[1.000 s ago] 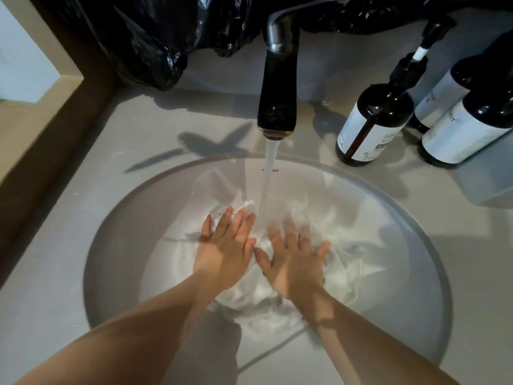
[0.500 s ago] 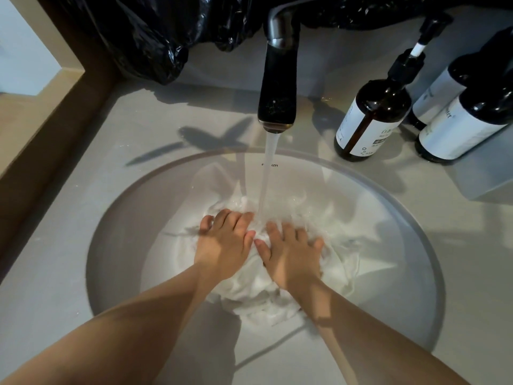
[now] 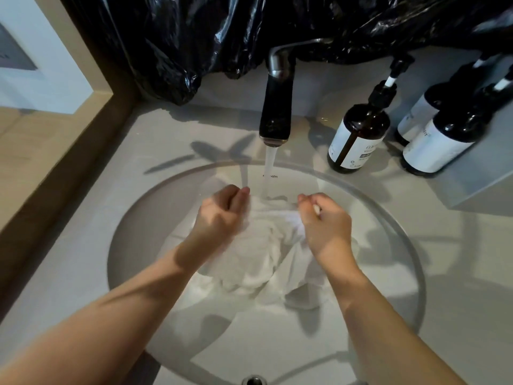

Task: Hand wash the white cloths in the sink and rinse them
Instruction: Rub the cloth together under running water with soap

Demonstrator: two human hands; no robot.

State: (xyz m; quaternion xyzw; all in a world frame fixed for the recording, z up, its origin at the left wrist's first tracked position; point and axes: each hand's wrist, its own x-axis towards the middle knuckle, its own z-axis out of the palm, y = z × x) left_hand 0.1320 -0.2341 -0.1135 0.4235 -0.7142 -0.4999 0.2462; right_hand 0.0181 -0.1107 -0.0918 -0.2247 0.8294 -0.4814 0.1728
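A wet white cloth (image 3: 266, 254) hangs bunched over the round white sink (image 3: 133, 234), lifted by its top edge. My left hand (image 3: 219, 215) grips the cloth's left upper corner with curled fingers. My right hand (image 3: 324, 223) grips the right upper corner, about a hand's width away. Between the two hands the cloth is stretched under the water stream (image 3: 269, 173) that runs from the dark faucet (image 3: 277, 107). The lower folds of the cloth trail into the basin.
Three dark pump bottles with white labels, the nearest one (image 3: 358, 137) among them, stand on the grey counter (image 3: 69, 259) at the back right. Black plastic sheeting (image 3: 194, 37) hangs behind the faucet. A wooden ledge (image 3: 50, 157) borders the left side.
Both hands pressed flat on the cloth in the basin before. Now they have curled round its top edge, moved apart and raised it under the running water.
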